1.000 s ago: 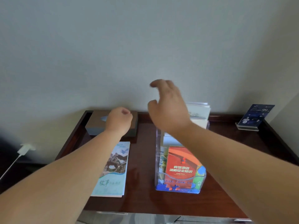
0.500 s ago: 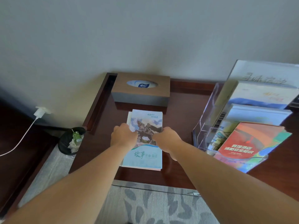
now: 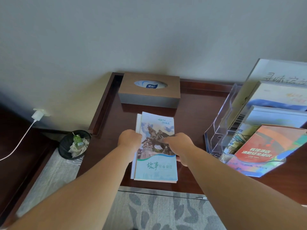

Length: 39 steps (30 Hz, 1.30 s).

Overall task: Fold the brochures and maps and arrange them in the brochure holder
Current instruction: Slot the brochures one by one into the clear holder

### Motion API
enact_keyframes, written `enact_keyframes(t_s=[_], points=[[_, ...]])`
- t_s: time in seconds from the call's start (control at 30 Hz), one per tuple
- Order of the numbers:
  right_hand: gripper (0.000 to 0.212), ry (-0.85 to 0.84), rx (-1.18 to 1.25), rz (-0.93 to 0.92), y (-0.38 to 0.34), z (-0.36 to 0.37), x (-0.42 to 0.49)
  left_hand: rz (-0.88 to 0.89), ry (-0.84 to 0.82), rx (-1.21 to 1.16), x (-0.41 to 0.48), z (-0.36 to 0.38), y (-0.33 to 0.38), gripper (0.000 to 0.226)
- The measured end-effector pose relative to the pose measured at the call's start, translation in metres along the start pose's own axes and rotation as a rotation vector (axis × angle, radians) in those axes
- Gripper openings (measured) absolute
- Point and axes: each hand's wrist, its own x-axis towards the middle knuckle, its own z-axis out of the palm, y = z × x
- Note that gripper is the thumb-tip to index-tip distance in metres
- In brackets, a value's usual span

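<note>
On the dark wood table (image 3: 196,113), just in front of the tissue box (image 3: 149,93), lies the brochure (image 3: 156,166), long side running away from the person, w/ a second sheet or flap peeking out along its left edge. L hand (image 3: 130,140) is curled round the left edge about midway. R hand (image 3: 179,145) pinches the right edge, fingers laid over the cover, thumb prob underneath. Clear brochure holder (image 3: 216,133) stands well to the right, apart from it, w/ several leaflets (image 3: 265,146) already in its tiers.

Handling, as a guess: light, thin, glossy paper. Floppy if held by one corner, layers slide on each other, creases easily. Best taken at both long edges near the middle, layers squeezed together so they don't fan out.

Hard to tell: how many sheets/folds are in the stack, and whether it's lifted or flat on the table. L fingertips are hidden. Holder's right side is cut off by the frame edge, and which slot is free can't be made out.
</note>
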Motion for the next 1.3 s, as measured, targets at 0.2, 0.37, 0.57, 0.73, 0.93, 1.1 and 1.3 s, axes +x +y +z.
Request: enact_keyframes(t_s=[0.2, 0.37, 0.57, 0.73, 0.93, 1.1, 1.3], points=[[0.015, 0.011, 0.06, -0.002, 0.007, 0.0, -0.002, -0.021, -0.11, -0.284, -0.006, -0.008, -0.003, 0.008], [0.014, 0.125, 0.111, -0.083, 0.006, -0.013, -0.006, -0.026, -0.134, -0.394, -0.017, -0.008, -0.001, 0.017], [0.003, 0.261, 0.068, -0.304, 0.001, -0.038, -0.021, 0.033, 0.001, -0.278, -0.02, -0.003, -0.002, 0.017], [0.007, 0.226, 0.142, -0.468, -0.016, -0.057, -0.054, 0.261, 0.091, -0.109, -0.054, -0.005, 0.032, 0.028], [0.017, 0.192, 0.304, -0.782, -0.058, -0.107, -0.106, 0.541, -0.067, -0.606, -0.118, -0.016, 0.116, 0.034], [0.011, 0.318, 0.255, -0.967, -0.086, -0.192, -0.145, 0.777, -0.053, -0.584, -0.169, -0.006, 0.187, 0.033], [0.005, 0.493, 0.194, -1.029, -0.089, -0.29, -0.159, 0.939, -0.103, -0.594, -0.218, 0.047, 0.246, 0.017]])
